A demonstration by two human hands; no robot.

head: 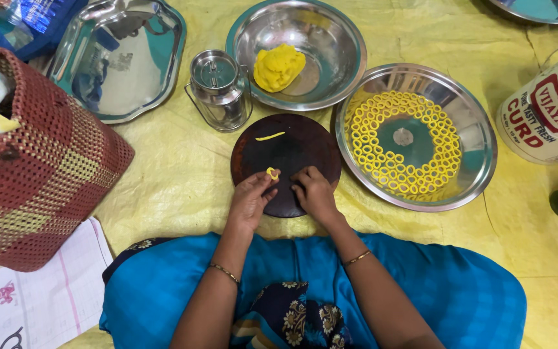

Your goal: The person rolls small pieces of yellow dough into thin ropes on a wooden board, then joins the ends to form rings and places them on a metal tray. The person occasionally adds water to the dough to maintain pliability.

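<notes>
A dark round wooden board [292, 145] lies on the yellow sheet in front of me. My left hand [251, 197] pinches a small yellow dough ring [272, 172] at the board's near left. My right hand [314, 190] rests fingers-down on the board beside it, holding nothing that I can see. A thin yellow dough strip [270, 136] lies at the board's far side. To the right, a steel plate [473, 129] carries several yellow rings [372, 145] laid in circles. A steel bowl [337, 45] behind the board holds a lump of yellow dough [278, 66].
A small lidded steel can [219, 87] stands left of the bowl. An empty steel tray [121, 58] sits at the far left. A woven red basket [40, 168] and a paper sheet [46, 297] are at my left; a white tub [550, 110] stands at right.
</notes>
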